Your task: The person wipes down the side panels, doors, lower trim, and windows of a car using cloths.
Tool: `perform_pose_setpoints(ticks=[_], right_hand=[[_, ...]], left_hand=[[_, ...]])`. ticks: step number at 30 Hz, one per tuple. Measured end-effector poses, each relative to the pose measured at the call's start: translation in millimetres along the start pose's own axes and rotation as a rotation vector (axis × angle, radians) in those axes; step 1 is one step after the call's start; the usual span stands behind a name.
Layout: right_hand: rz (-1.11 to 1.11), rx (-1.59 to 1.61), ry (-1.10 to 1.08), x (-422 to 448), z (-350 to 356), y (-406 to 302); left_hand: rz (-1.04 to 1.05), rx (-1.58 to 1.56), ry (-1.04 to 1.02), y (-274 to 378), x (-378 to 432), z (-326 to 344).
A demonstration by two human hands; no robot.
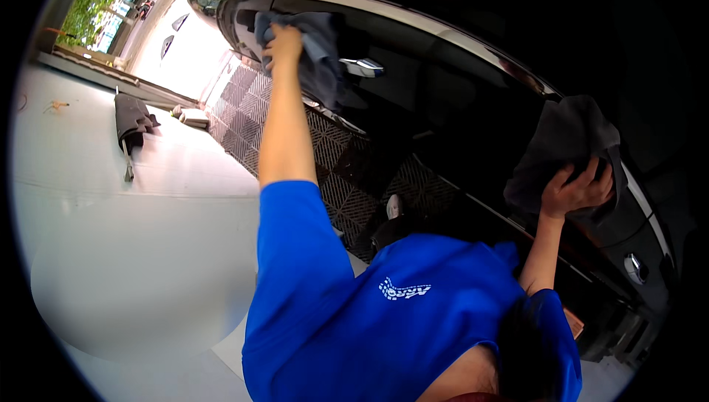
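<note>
Before me stands the side of a glossy black car point(443, 97) with a bright trim strip under its windows. My left hand point(285, 47), arm stretched out, grips a bunched grey-blue cloth point(324, 53) against the door panel. Just beside that cloth is a chrome door handle point(363, 67). Over on the right, my right hand point(579, 188) has its fingers bent into a dark grey cloth point(565, 141), which lies against the car and covers part of the trim strip. A second chrome door handle point(635, 268) sits lower right of that hand.
Patterned floor tiles point(349, 180) run between the car and a white wall point(138, 224). Dark cloths point(133, 116) hang on the wall, near a stack of folded light cloths point(194, 118). Past an opening at upper left lie bright pavement point(183, 42) and trees point(94, 0).
</note>
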State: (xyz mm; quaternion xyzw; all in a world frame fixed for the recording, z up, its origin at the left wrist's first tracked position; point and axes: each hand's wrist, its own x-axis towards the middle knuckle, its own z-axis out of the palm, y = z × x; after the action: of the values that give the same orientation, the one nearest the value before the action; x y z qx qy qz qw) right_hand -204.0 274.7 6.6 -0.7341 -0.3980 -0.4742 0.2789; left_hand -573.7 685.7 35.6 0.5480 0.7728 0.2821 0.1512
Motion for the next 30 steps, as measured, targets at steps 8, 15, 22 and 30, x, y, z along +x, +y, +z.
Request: perform_pose_setpoints(ticks=[8, 15, 22, 30], right_hand=[[0.013, -0.003, -0.009, -2.7, 1.0, 2.3], [-0.019, -0.006, 0.039, -9.0, 8.2, 14.1], [0.061, -0.118, 0.004, -10.9, 6.7, 3.5], [0.238, -0.158, 0.008, -9.6, 34.9, -69.4]], left_hand=[[0.296, -0.086, 0.031, 18.3, -158.7, 39.8], [0.464, -0.022, 0.152, 17.4, -154.5, 34.1], [0.406, 0.13, 0.114, 0.4, 21.9, 27.1], [0.601, 0.473, 0.655, -88.0, 238.3, 51.1]])
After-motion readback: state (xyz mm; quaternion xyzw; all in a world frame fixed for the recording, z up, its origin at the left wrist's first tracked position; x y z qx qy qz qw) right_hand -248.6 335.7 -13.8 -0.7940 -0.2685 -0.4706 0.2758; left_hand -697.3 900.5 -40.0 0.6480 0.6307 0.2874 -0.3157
